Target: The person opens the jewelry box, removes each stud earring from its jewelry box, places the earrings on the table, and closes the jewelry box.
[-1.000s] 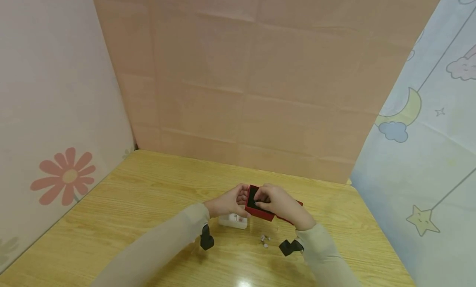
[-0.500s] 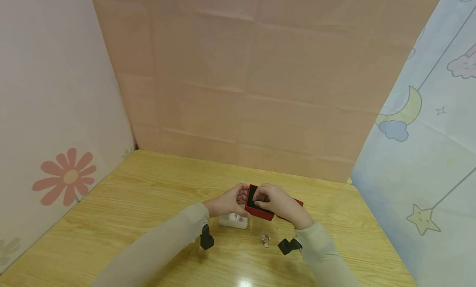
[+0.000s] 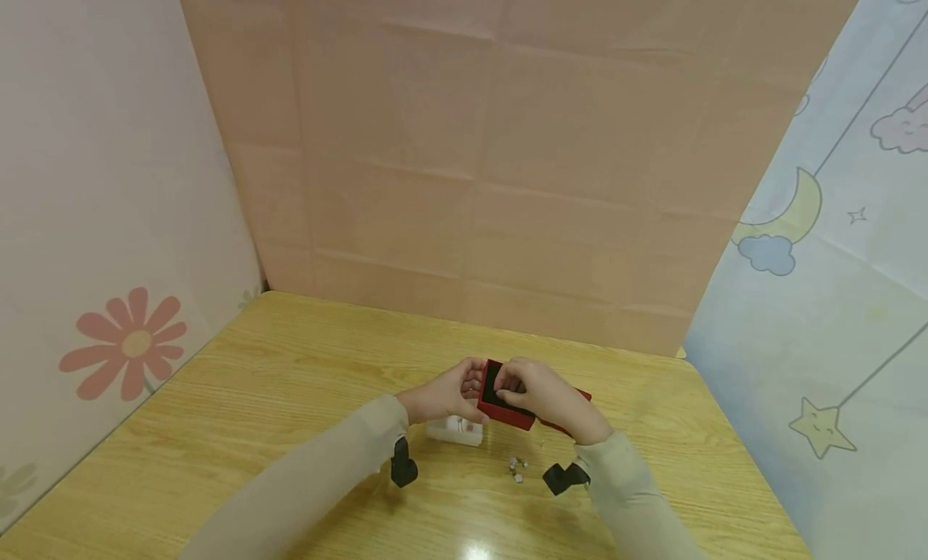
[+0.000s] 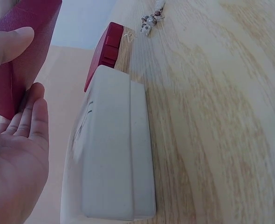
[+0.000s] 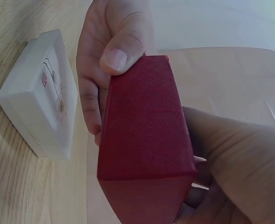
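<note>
A small red box [image 3: 505, 416] with a black inside [image 3: 490, 379] is held up off the table, its opening facing up and away from the camera. My left hand [image 3: 451, 395] grips its left end, thumb on the near wall, as the right wrist view [image 5: 121, 51] also shows with the box. Over the opening, my right hand [image 3: 540, 395] has thumb and fingers bent together at the black inside. Whether a small thing is between those fingertips is hidden. Below my left hand, a white box [image 3: 457, 434] with a printed flower design lies on the table.
A red lid-like piece [image 4: 106, 51] lies on the table, partly behind my right forearm. Several small beaded jewellery pieces [image 3: 516, 468] lie nearer the front of the wooden table [image 3: 348, 495]. A hanging cloth [image 3: 478, 181] stands behind the table.
My right fingers have shifted slightly within the box opening; a tiny shiny spot at the fingertips one second ago no longer shows. The left hand and box stay nearly still.
</note>
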The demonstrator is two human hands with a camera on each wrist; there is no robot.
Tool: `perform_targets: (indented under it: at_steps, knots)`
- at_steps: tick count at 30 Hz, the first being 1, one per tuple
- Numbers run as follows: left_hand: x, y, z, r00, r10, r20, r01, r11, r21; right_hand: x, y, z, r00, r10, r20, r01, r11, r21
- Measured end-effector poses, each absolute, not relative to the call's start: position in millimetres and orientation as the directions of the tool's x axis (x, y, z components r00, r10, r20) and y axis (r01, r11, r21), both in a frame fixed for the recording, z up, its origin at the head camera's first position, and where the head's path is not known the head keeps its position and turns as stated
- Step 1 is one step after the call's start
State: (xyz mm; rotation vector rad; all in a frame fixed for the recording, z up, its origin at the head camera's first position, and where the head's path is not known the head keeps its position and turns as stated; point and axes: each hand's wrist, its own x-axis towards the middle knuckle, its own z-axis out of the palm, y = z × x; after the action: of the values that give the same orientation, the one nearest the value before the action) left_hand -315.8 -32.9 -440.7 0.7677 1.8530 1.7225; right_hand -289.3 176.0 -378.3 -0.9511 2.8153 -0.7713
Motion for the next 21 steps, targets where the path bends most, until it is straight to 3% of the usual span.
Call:
perform_targets:
  at_steps: [21]
  knots:
    - [-315.0,-33.0,-438.7,-0.728,0.685,0.017,0.076,0.056,0.996,-289.5,173.7,-378.3,-0.784,-0.606,0.133,-0.598,0.681,-0.422]
